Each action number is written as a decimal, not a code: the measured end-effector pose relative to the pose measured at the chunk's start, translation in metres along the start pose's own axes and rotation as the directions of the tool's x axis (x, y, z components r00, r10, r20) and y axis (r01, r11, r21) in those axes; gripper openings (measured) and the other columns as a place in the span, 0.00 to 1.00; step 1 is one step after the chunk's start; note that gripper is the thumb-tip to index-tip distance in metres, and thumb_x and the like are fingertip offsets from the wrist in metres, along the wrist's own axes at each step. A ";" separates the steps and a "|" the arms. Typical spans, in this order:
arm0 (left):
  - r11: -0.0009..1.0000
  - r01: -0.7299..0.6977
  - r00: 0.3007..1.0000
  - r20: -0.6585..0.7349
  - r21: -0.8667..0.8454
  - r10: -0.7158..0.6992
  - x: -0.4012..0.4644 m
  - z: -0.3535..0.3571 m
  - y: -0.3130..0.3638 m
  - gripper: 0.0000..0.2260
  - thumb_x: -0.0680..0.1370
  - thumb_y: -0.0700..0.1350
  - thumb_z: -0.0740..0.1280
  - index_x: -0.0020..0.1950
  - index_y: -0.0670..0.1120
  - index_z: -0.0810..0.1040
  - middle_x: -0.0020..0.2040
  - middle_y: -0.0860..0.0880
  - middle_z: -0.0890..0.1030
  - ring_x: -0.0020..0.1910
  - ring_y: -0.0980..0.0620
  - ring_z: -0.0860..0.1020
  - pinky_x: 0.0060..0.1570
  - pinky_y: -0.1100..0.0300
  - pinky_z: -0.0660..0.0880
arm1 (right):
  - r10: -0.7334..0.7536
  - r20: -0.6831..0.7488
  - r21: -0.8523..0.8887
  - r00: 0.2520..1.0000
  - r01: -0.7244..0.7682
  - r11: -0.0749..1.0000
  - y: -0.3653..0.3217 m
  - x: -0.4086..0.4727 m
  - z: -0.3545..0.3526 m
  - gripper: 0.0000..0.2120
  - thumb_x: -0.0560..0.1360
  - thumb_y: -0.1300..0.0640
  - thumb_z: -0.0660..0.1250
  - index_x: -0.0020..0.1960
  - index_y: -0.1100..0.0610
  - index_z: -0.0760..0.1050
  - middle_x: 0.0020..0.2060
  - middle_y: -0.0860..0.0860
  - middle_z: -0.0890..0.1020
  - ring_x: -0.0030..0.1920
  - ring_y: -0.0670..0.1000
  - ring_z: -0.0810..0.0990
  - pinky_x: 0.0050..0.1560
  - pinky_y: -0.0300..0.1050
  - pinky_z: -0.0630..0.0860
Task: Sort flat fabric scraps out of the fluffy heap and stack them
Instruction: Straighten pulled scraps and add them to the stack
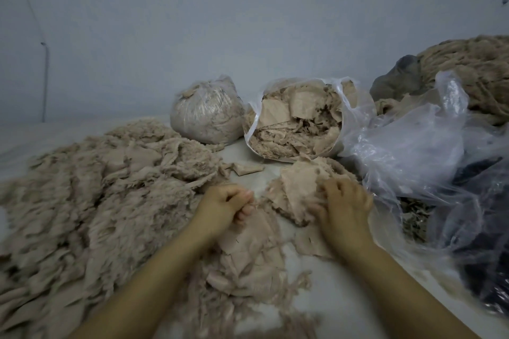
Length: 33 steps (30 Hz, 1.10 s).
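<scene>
One fluffy heap of beige pile fabric is spread widely to the outer side of the left hand, and a second, coarser heap is banked far beyond the right hand. Three plastic bags can be counted: a crumpled clear bag just outside the right hand, an open bag of scraps directly beyond both hands, and a tied bag of fluff beside it. Two small piles of flat fabric scraps are seen: one stack under and just ahead of the right hand, and a looser scatter between the forearms. One stray scrap lies ahead of the left hand. The left hand is curled, pinching a thin wisp of fabric; the right hand is curled into the edge of the stack, gripping it. The step is judged to be the laying of a picked scrap onto the stack. It would be done well if clinging fluff were shaken off first, the piece smoothed flat, and its edges laid square while the stack is held down.
</scene>
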<state>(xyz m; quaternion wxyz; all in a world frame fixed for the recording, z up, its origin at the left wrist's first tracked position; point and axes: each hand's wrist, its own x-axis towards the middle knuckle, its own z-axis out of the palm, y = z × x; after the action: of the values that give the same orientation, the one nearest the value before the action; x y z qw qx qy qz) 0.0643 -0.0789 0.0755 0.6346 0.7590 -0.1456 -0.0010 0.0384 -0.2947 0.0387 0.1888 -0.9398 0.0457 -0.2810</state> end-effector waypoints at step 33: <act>0.903 -0.128 0.974 -0.122 0.409 0.193 -0.016 -0.044 -0.007 0.12 0.75 0.35 0.59 0.31 0.44 0.71 0.24 0.55 0.69 0.23 0.60 0.64 0.29 0.63 0.62 | 0.122 0.535 0.829 0.836 -0.548 0.114 -0.062 -0.032 0.017 0.11 0.78 0.54 0.63 0.44 0.62 0.73 0.31 0.54 0.78 0.31 0.49 0.79 0.36 0.44 0.81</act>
<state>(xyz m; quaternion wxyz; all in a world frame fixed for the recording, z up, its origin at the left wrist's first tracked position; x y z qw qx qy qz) 0.0589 -0.0322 0.0748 0.4742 0.8552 -0.1536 0.1418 0.0196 -0.2253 0.0333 0.7965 -0.6025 0.0422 -0.0291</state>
